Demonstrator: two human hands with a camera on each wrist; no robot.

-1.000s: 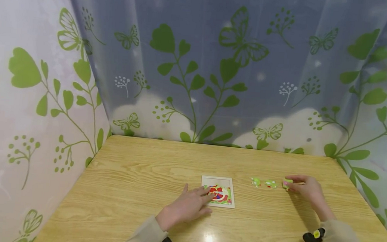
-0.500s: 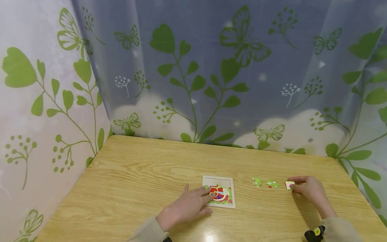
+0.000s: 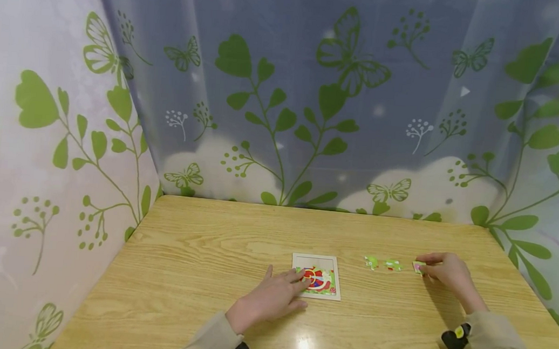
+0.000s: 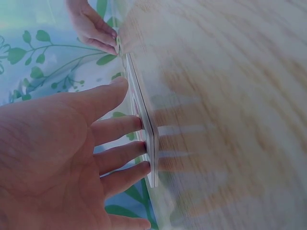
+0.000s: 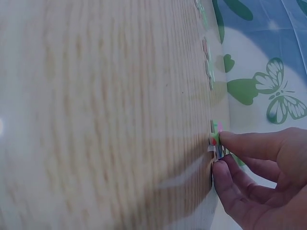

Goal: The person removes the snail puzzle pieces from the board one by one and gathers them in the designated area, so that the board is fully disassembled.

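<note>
1. Puzzle piece [image 3: 418,267] is toward the right of the surface [image 3: 194,276], pinched between thumb and fingers in the grip of the right hand [image 3: 449,274].
2. Left of it, a green piece [image 3: 371,262] and a green-and-red piece [image 3: 392,265] lie in a row.
3. Farther left lies the puzzle board [image 3: 314,261], a colourful picture on its near part.
4. The left hand [image 3: 271,296] has its grip spread, fingertips touching the board's left side.

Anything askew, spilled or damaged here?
Nothing stands out. The puzzle board is part-filled, and two loose pieces lie between it and the right hand, which pinches another piece, but that looks unfinished rather than odd.
</note>
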